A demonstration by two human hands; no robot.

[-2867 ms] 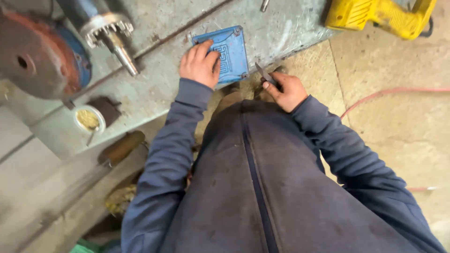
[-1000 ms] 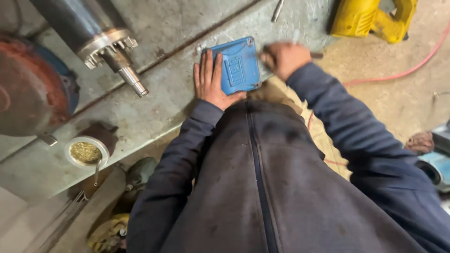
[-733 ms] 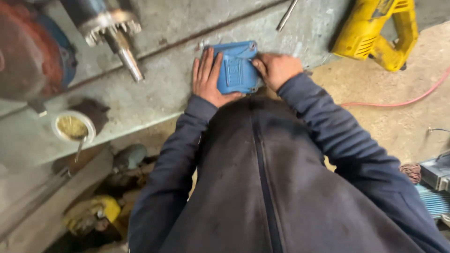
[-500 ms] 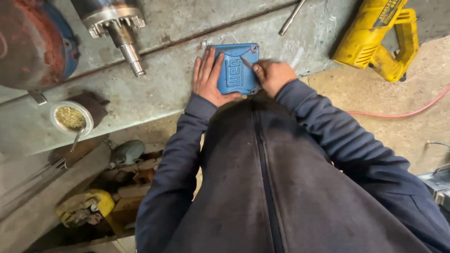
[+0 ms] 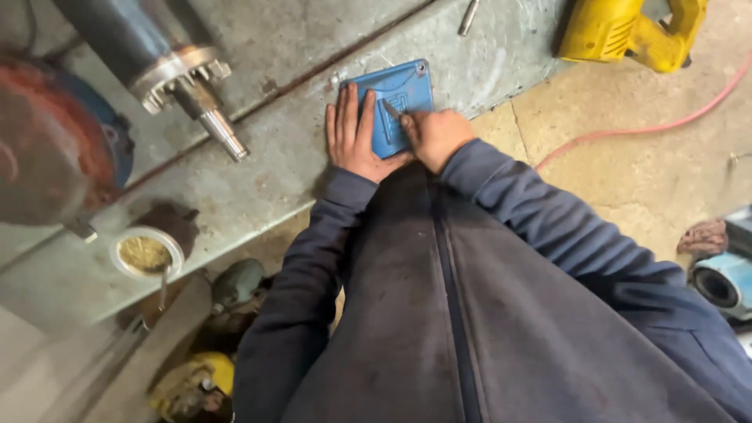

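The blue plate (image 5: 395, 106) lies flat on the grey metal surface (image 5: 274, 164), near its front edge, with a raised square marking in its middle and a small screw at its far right corner. The left hand (image 5: 354, 135) is spread flat, fingers (image 5: 347, 110) straight and apart, pressing on the plate's left half and partly on the surface beside it; it grips nothing. The right hand (image 5: 435, 135) is curled closed around a thin metal tool (image 5: 390, 110) whose tip rests on the raised marking. The likeliest trouble, judging from this, is a slip: the tool tip sits just beside the left fingers, so if it skids off the raised square it could jab them or scratch the blue paint. The plate is held only by palm pressure and lies near the edge, so a hard push could slide it toward the floor. A loose metal rod (image 5: 468, 16) lies farther back and could roll if the surface is jolted. A steel shaft (image 5: 200, 102) juts out to the left, close to that elbow. As for containers, an open round tin (image 5: 146, 252) with yellowish contents sits left on the surface; no readable label shows. A yellow power tool (image 5: 619, 35) lies on the floor to the right, with a red cord (image 5: 650, 125) trailing.
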